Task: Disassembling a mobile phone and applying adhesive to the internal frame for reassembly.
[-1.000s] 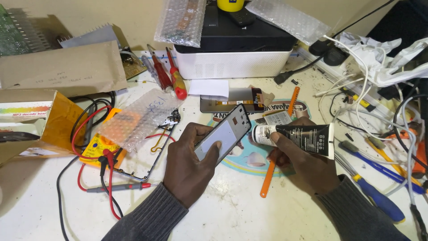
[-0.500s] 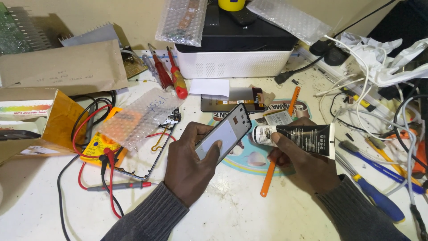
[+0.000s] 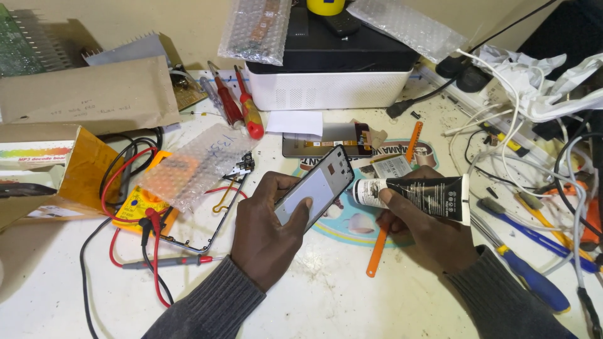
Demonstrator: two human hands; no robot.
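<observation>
— Two hands in view, both busy. My left hand (image 3: pixel 267 235) is wrapped around a phone panel (image 3: pixel 315 190), fingers curled behind it and the thumb pressed flat on its pale face, so the panel stands tilted above the white table (image 3: pixel 326 301).

— And the other one?

— My right hand (image 3: pixel 427 232) is closed on a black glue tube (image 3: pixel 422 194), thumb on top, fingers underneath. Its white nozzle end points left and sits just beside the panel's lower right edge; I can't tell whether they touch.

— What's under them?

— An orange pry tool (image 3: pixel 377 251) lies on the table below the tube, partly hidden by my right hand. Behind the panel lies a phone screen part (image 3: pixel 323 139), face down, with a second orange stick (image 3: pixel 412 139) just to its right.

— Anything off to the left?

— Bubble wrap (image 3: pixel 195 164) over a yellow multimeter (image 3: pixel 139 204), with red and black leads looping around it. Two red screwdrivers (image 3: pixel 242 107) lie near a white box (image 3: pixel 326 88) at the back.
</observation>
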